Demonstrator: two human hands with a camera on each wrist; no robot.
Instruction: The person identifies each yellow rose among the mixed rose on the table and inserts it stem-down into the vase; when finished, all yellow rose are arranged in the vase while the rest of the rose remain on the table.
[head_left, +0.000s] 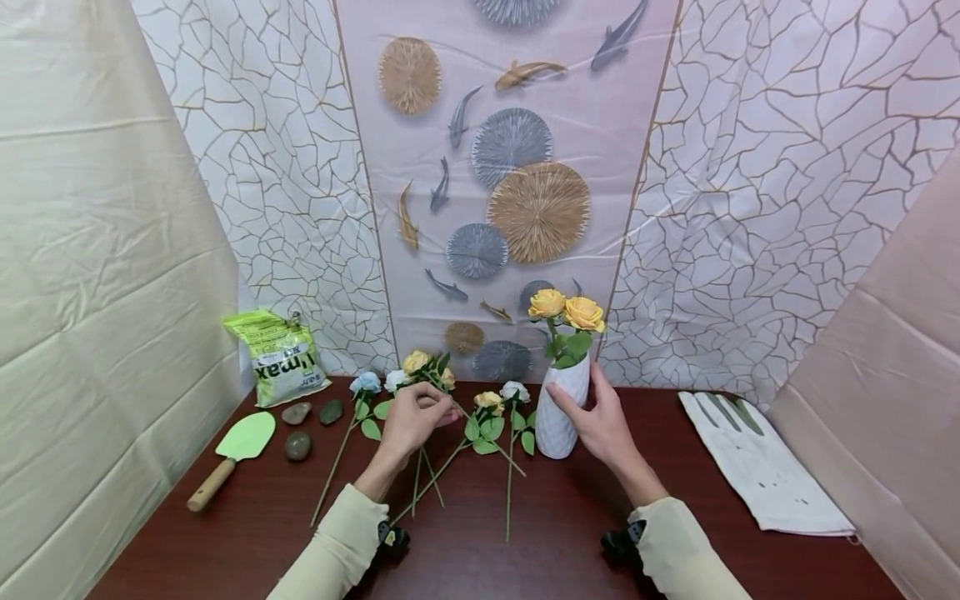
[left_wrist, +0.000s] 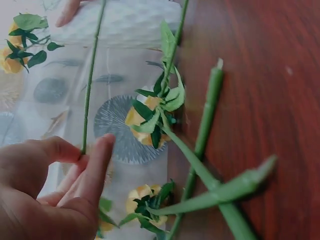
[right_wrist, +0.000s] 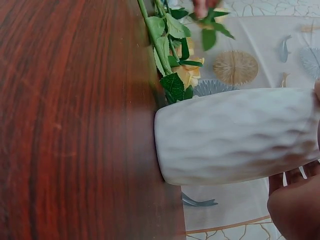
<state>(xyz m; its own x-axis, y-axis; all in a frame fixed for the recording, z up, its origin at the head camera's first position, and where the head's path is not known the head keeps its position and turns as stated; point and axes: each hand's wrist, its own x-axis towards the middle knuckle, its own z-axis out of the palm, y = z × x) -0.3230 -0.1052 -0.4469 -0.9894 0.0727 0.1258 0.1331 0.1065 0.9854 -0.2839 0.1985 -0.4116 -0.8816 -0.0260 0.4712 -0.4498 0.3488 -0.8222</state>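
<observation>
**Stem in L hand, vase steadied in R**

Here we go, centre of frame: L hand has a thin green stem pinched btwn thumb & fingertips, its free end slanting to lower right, outside the vase. Flower head's partly behind the hand; yellow, prob., can't be sure. R hand grips the white vase right of centre, thumb across the front, base down at the tabletop.

Step in hand, by my read: adding flowers to the vase, this one picked up but not yet in. Next move calls for, I'd judge, lifting that stem end over the rim & threading it beside the others, R hand holding firm.

Containers, quick: vase has two yellow roses up top, leaves at the rim; walls opaque, so stem depth can't tell. Far left, a yellow-green plastic bag, contents hidden. Loose on the table, left of centre: a blue rose; btwn hands, another yellow rose, lying near the vase.
</observation>
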